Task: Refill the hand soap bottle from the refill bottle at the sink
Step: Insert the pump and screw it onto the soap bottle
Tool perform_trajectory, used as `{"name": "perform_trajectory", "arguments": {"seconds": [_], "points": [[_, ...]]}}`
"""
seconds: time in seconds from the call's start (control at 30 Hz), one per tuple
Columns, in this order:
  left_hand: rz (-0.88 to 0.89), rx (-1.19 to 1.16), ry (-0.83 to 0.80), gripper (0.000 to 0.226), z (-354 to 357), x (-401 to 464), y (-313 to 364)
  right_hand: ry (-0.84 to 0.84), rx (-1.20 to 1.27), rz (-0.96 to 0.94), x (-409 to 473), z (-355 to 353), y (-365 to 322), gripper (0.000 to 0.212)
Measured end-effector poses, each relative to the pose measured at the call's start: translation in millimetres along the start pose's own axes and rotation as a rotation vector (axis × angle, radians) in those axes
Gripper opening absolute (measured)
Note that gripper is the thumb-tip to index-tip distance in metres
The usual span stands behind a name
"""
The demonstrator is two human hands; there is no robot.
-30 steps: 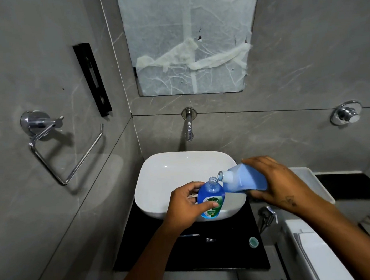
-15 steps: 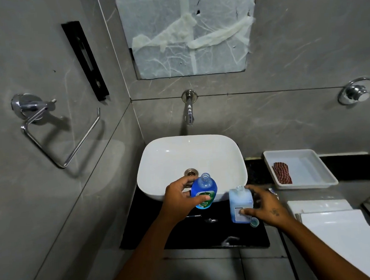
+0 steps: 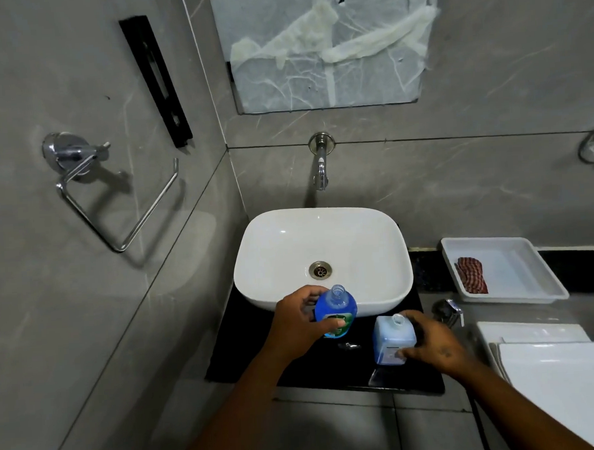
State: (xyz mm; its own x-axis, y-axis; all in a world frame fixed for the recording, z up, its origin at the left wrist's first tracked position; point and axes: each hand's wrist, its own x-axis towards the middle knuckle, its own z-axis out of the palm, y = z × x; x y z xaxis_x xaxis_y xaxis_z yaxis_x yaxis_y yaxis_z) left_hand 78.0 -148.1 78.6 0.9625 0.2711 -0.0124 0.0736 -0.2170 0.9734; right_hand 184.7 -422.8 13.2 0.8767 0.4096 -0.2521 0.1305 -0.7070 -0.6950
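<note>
Right hand [image 3: 431, 343] grips the uncapped refill bottle [image 3: 393, 340], upright on the black tabletop [image 3: 247, 353]. Left hand [image 3: 303, 323] grips the open hand soap bottle [image 3: 335, 309] at the sink [image 3: 321, 244] front rim. Pouring appears finished; both bottles remain uncapped.

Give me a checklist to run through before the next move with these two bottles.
1. Hand soap bottle held firmly by left hand: ok.
2. Hand soap bottle neck open, no cap: ok.
3. Refill bottle upright on the black counter: ok.
4. Right hand around refill bottle: ok.
5. Refill bottle cap on: not ok, neck open.
6. Fill level of hand soap bottle: cannot tell.
</note>
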Motion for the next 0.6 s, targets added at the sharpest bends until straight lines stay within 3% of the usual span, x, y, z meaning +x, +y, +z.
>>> {"name": "perform_trajectory", "arguments": {"seconds": [0.17, 0.2, 0.27, 0.37, 0.47, 0.6], "points": [[-0.01, 0.032, 0.017, 0.048, -9, -10, -8, -0.242, -0.266, 0.089, 10, -32, -24, 0.114], [-0.017, 0.034, 0.03, 0.049, -13, -13, -10, -0.234, -0.323, 0.078, 14, -40, -33, 0.113], [-0.03, 0.031, 0.067, 0.049, -22, -21, -16, -0.084, -0.352, 0.01, 24, -51, -56, 0.097], [-0.051, -0.003, 0.158, 0.052, -36, -37, -29, 0.095, -0.168, -0.172, 44, -36, -104, 0.057], [-0.082, -0.007, 0.251, 0.052, -50, -57, -43, -0.033, -0.113, -0.32, 62, 17, -151, 0.038], [-0.151, -0.03, 0.352, 0.051, -66, -90, -56, -0.271, -0.308, -0.404, 78, 98, -180, 0.032]]}}
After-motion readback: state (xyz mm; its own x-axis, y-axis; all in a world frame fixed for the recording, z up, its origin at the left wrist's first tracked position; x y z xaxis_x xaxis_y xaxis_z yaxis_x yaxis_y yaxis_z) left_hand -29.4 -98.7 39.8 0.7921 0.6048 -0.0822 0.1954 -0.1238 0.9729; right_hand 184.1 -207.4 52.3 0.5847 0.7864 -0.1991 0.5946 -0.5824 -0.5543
